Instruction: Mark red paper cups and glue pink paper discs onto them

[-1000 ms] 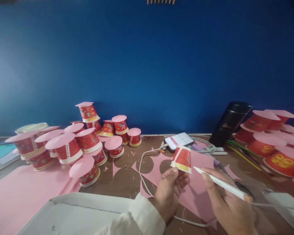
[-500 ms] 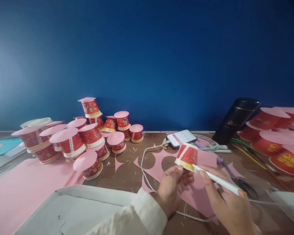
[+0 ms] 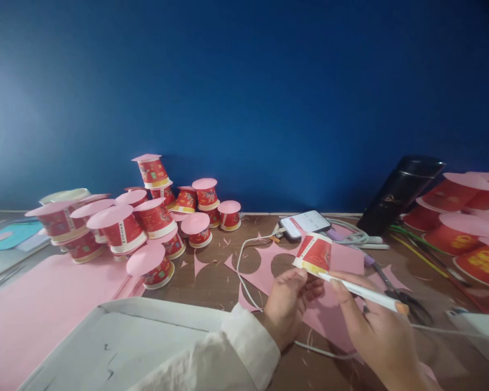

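A red paper cup (image 3: 315,254) with a white printed strip and a yellow-and-white band at its lower edge is tilted in the fingers of my left hand (image 3: 288,301). The thumb and fingertips pinch that lower edge. My right hand (image 3: 381,331) grips a slim white pen-shaped tool (image 3: 367,293) with an orange end. Its pale tip touches or nearly touches the cup's yellow band; any gap is too small to tell. Beneath both hands lies pink paper (image 3: 330,323) with round holes cut out.
Red cups topped with pink discs (image 3: 116,231) are stacked at left, and more cups (image 3: 458,236) at right. A phone (image 3: 304,224) on a white cable (image 3: 238,263), a black flask (image 3: 399,193) and scissors (image 3: 411,304) lie around. A white tray (image 3: 158,326) sits in front.
The camera view has shifted slightly, moving the surroundings a little up and right. Both hands keep their hold on the cup and the pen-shaped tool, whose tip has moved slightly left along the cup's band.
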`<state>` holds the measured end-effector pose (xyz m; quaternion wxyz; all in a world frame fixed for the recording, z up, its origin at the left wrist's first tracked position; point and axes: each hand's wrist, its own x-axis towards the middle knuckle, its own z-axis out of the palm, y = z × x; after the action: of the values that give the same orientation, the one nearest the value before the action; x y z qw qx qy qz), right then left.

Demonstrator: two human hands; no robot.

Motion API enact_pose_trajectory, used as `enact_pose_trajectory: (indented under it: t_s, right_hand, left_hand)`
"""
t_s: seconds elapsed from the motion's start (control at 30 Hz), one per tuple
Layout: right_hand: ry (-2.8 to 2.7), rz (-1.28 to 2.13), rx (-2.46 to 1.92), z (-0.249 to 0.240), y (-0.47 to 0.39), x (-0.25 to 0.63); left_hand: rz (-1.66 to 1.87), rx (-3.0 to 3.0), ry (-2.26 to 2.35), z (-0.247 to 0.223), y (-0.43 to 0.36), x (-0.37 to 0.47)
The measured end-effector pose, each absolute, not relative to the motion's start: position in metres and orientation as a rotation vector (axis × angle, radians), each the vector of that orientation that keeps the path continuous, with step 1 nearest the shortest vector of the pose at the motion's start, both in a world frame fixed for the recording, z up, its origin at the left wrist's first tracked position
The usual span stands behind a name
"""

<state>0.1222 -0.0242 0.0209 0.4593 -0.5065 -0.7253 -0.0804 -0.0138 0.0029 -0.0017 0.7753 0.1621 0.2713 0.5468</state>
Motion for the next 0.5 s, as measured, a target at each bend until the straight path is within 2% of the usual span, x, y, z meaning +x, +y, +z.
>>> enact_pose_trajectory:
  t_s: [0.33, 0.5]
  right_hand:
    - [-1.786, -0.148, -1.234, 0.0249, -0.0263, 0.1193]
    - [-1.434, -0.095, -1.369, 0.0230, -0.0262, 0.1230]
  left_hand:
    - [1.185, 0.367, 0.566, -0.0018, 0.0027, -0.0142]
    - [1.181, 0.259, 0.525, -0.0035, 0.0050, -0.0138]
